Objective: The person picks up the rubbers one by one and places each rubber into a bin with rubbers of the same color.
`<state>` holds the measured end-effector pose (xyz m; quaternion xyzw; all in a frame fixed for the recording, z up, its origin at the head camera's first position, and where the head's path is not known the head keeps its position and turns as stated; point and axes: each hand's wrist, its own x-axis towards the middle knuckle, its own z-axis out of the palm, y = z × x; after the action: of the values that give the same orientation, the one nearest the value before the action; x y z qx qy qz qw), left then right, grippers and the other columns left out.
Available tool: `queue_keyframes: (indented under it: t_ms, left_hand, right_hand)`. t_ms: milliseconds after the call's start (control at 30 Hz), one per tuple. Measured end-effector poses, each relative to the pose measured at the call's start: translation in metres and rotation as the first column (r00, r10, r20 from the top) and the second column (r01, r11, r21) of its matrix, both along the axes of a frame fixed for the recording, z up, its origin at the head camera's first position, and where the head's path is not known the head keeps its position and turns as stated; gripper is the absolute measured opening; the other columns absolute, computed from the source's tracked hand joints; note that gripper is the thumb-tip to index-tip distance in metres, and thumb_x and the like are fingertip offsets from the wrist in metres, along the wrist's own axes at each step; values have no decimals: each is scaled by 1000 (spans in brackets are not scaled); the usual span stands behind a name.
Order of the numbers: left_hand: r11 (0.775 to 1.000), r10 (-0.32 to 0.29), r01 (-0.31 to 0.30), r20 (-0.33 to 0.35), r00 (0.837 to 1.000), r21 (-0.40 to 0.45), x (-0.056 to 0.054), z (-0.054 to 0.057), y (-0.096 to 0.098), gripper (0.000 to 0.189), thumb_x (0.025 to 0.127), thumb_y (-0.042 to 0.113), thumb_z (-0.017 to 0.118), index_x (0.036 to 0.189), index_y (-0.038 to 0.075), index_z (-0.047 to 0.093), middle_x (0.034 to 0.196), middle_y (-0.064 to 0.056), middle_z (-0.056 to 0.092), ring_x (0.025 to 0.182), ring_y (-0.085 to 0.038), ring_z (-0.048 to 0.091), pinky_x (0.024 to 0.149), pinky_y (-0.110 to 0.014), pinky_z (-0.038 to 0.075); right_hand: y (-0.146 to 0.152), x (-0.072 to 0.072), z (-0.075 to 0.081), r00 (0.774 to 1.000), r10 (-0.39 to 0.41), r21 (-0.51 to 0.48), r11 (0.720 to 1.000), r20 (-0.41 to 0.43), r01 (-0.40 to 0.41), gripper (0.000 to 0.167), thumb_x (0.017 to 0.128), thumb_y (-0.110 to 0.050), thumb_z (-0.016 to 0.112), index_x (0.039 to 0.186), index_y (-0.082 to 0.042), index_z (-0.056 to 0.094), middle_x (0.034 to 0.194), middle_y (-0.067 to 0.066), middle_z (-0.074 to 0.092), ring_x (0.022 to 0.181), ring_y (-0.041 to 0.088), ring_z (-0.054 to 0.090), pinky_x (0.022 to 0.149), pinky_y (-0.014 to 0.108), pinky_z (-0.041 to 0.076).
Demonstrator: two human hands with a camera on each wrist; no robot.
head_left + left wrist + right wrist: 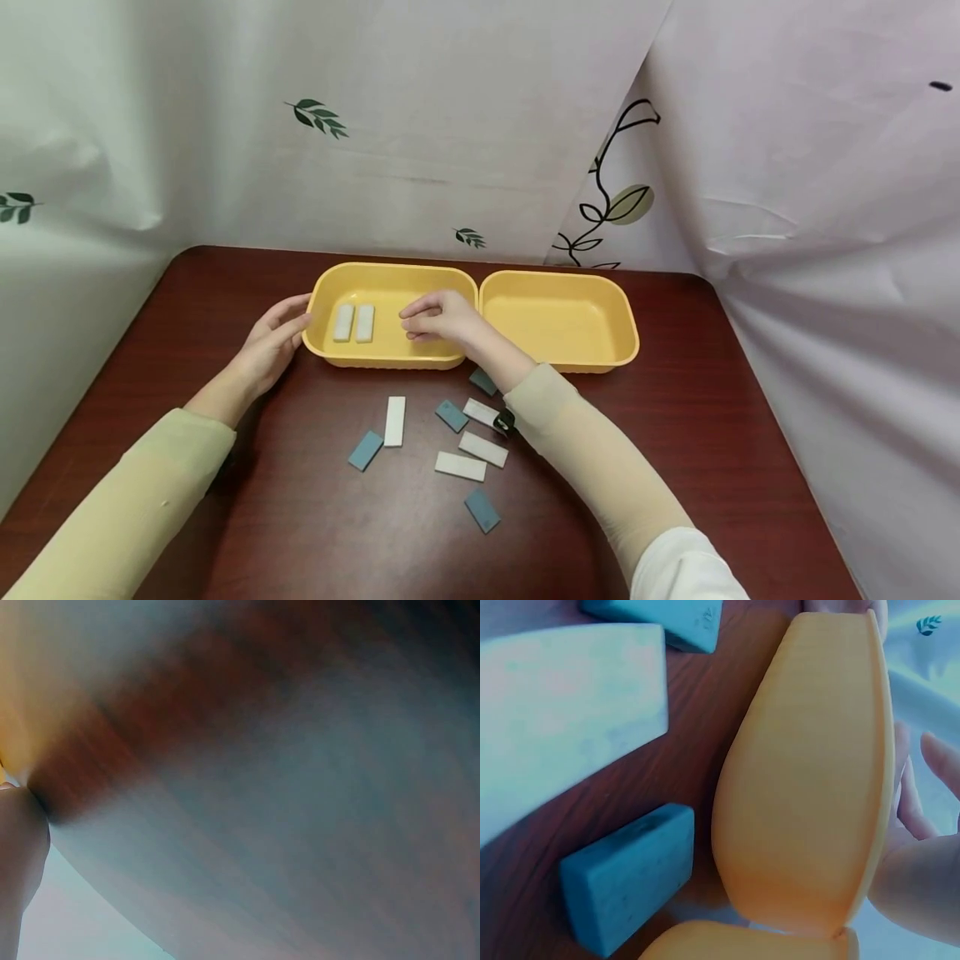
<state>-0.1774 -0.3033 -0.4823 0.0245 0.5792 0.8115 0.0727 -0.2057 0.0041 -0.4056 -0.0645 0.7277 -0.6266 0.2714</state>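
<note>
Step in hand: judged to be loading white blocks into the left yellow tray [382, 363], at or just after a release.
Loaded blocks: a left white block [343, 322] and a right white block [365, 323], side by side toward the tray's left end.
Right hand [444, 318]: above the left tray's interior, right of the two blocks; fingers loosely bent, thumb apart, no block visible between them.
Left hand [272, 343]: fingers fairly straight, tips against the left tray's left end, apparently steadying it.
Next move: would call for raising the right hand over the near rim, then pinching a loose white block by its long sides.
Loose white blocks [461, 466]: four, flat on the counter [300, 517], between the trays and its near edge.
Blue-grey blocks [366, 451]: four, scattered among the white; selective picking needs care.
Right yellow tray [558, 325]: end to end with the left tray, near the counter's far edge.
Obstructions: right forearm [517, 367] and black wrist device [504, 422] partly cover nearby blocks in the head view; a low sweep could nudge them.
Left wrist view: mostly blurred; little detail readable.
</note>
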Motion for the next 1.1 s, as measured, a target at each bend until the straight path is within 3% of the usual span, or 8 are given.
queue_keyframes:
  t_ms: [167, 400, 633, 733, 867, 1100]
  left_hand:
    - [999, -2, 2, 3, 1000, -33, 0, 1, 1, 29, 110, 5, 53, 131, 24, 62, 135, 10, 55, 117, 2, 62, 98, -11, 50]
    - [999, -7, 8, 4, 1000, -35, 1, 1, 0, 29, 110, 6, 54, 132, 24, 61, 138, 9, 52, 118, 3, 62, 99, -10, 50]
    - [1000, -4, 4, 0, 1000, -20, 1, 1, 1, 29, 110, 4, 53, 130, 23, 62, 136, 10, 54, 118, 2, 63, 98, -11, 51]
    - [1000, -7, 7, -6, 1000, -25, 1, 0, 1, 29, 110, 4, 52, 131, 23, 62, 136, 9, 54, 118, 2, 63, 98, -10, 51]
    - [1000, -7, 6, -7, 1000, -25, 0, 0, 1, 29, 110, 4, 52, 130, 23, 62, 136, 10, 54, 118, 2, 62, 98, -10, 50]
    - [1000, -3, 3, 0, 1000, -1, 1, 2, 0, 30, 110, 3, 52, 129, 23, 64, 134, 9, 55, 117, 1, 63, 98, -11, 51]
  right_hand:
    - [12, 10, 0, 997, 60, 36, 998, -46, -58, 24, 99, -1, 72, 120, 11, 71, 104, 22, 76, 78, 11, 72, 81, 31, 66]
    - [26, 22, -1, 987, 108, 60, 993, -117, -101, 26, 99, -5, 73, 121, 10, 71, 100, 15, 77, 79, 8, 72, 83, 33, 66]
    - [39, 34, -2, 983, 127, 43, 992, -134, -122, 25, 99, -5, 73, 120, 9, 72, 99, 14, 77, 82, 7, 73, 93, 49, 64]
    - [44, 39, -3, 981, 143, 46, 989, -131, -138, 24, 100, -5, 73, 120, 7, 72, 101, 15, 78, 88, 21, 77, 96, 54, 62]
    - [52, 45, -3, 974, 166, 65, 985, -151, -158, 24, 99, -5, 73, 120, 6, 72, 102, 16, 77, 103, 43, 74, 93, 51, 64]
    - [65, 54, -8, 962, 194, 92, 979, -191, -180, 24, 99, -3, 73, 119, 9, 71, 100, 17, 77, 101, 51, 71, 90, 51, 64]
